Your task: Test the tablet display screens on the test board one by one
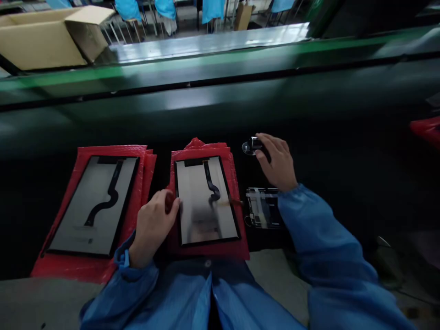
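The right hand (277,162) was curled over a small tool (252,145), fingertips closed on its dark body while its round shiny base sat on the dark bench (343,165). The left hand (154,224) lay at the left edge of the middle panel (192,197), thumb pressed against that edge. Its fingers were tucked out of sight, so I couldn't tell whether it really gripped the panel or only steadied it.

That panel lay face down on a stack of red bags (206,147), directly in front of the person, with a black flex cable (210,183) snaking down its back. A bare board (263,208) sat just beside it under the right wrist. A second panel (94,206) lay further left on its own red bags (82,268), and a carton (41,39) stood beyond the belt.

The worry, to my eye, was that loose cable: a sleeve or the tool dragging across it could crease or tear it. The bags looked slippery too, so a one-sided push from the thumb could skate the panel sideways into the board.
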A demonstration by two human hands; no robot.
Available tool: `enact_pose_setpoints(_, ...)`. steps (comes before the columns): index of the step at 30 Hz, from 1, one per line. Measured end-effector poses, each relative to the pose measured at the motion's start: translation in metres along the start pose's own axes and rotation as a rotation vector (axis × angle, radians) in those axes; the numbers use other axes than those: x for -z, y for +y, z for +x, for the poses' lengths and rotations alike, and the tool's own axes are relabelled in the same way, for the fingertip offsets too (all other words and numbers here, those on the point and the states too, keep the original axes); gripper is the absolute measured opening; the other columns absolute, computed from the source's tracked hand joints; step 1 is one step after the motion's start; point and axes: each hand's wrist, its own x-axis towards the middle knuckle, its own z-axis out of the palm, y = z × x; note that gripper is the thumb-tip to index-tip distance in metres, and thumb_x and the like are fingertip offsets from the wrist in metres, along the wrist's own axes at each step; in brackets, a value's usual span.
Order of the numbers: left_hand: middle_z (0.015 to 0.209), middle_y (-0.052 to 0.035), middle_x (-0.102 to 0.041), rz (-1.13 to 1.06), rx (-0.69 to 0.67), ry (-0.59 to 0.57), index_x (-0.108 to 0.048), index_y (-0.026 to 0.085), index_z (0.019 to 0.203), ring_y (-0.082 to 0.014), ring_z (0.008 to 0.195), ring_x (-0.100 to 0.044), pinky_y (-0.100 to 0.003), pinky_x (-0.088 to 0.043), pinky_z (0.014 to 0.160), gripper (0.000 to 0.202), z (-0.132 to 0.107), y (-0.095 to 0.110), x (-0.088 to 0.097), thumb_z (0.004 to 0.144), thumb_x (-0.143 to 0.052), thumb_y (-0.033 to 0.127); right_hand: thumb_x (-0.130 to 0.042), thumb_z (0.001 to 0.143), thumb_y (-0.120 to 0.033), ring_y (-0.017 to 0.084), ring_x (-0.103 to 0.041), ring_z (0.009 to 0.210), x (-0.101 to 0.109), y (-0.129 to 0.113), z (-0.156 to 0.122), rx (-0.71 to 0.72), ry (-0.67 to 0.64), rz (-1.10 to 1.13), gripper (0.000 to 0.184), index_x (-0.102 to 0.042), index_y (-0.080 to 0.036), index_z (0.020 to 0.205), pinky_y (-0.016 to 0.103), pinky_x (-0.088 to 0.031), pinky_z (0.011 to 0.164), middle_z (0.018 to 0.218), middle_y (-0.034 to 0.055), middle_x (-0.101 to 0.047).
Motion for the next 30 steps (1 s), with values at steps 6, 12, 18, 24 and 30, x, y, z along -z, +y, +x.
enact_pose_setpoints(6, 0.095, -0.0131, -0.072, 0.189, 0.2, -0.153, -0.052, 0.014, 0.106, -0.0307, 0.081, -0.07, -0.034, -0.04, 0.062, 0.022, -0.005, -0.01, -0.012, 0.1, -0.039, 0.031, -0.036, 0.099, -0.036, 0.026, -0.042, 0.139, -0.025, 0.033, 0.026, 0.01, -0.094, -0.21, 0.056, -0.041, -0.007, 0.147, 0.043, -0.034, 0.116, 0.147, 0.0154, -0.048)
enact_pose_setpoints(12, 0.089, -0.01, -0.07, 0.063, 0.155, -0.124, -0.053, 0.02, 0.085, -0.0284, 0.082, -0.068, -0.032, -0.036, 0.063, 0.017, -0.003, -0.016, -0.016, 0.097, -0.044, 0.029, -0.035, 0.101, -0.04, 0.028, -0.045, 0.137, -0.026, 0.031, 0.024, 0.019, -0.007, -0.345, 0.048, -0.052, -0.017, 0.14, 0.047, -0.036, 0.112, 0.147, 0.0098, -0.05)
enact_pose_setpoints(18, 0.079, -0.005, -0.062, -0.288, 0.078, -0.064, -0.048, 0.022, 0.082, -0.0244, 0.077, -0.063, -0.033, -0.04, 0.069, 0.022, -0.001, -0.025, -0.023, 0.095, -0.038, 0.036, -0.037, 0.101, -0.038, 0.03, -0.043, 0.137, -0.024, 0.026, 0.037, 0.07, -0.061, -0.398, 0.045, -0.06, -0.013, 0.131, 0.05, -0.031, 0.112, 0.143, 0.0143, -0.053)
enact_pose_setpoints(24, 0.105, -0.0135, -0.065, -0.717, 0.074, -0.002, -0.039, 0.016, 0.114, -0.023, 0.088, -0.067, -0.036, -0.052, 0.076, 0.042, 0.005, -0.032, -0.043, 0.089, -0.044, 0.049, -0.04, 0.099, -0.038, 0.033, -0.051, 0.126, 0.003, -0.008, 0.033, 0.096, -0.1, -0.328, 0.042, -0.064, -0.013, 0.123, 0.052, -0.043, 0.101, 0.135, 0.0157, -0.058)
enact_pose_setpoints(30, 0.119, -0.0163, -0.065, -0.866, -0.011, -0.011, -0.055, 0.013, 0.114, -0.0284, 0.112, -0.062, -0.042, -0.047, 0.1, 0.048, 0.009, -0.013, -0.043, 0.078, -0.068, 0.042, -0.067, 0.084, -0.049, 0.026, -0.066, 0.098, 0.022, -0.06, -0.039, 0.196, -0.663, 0.091, 0.041, -0.064, -0.023, 0.116, 0.041, -0.057, 0.082, 0.114, 0.0085, -0.067)
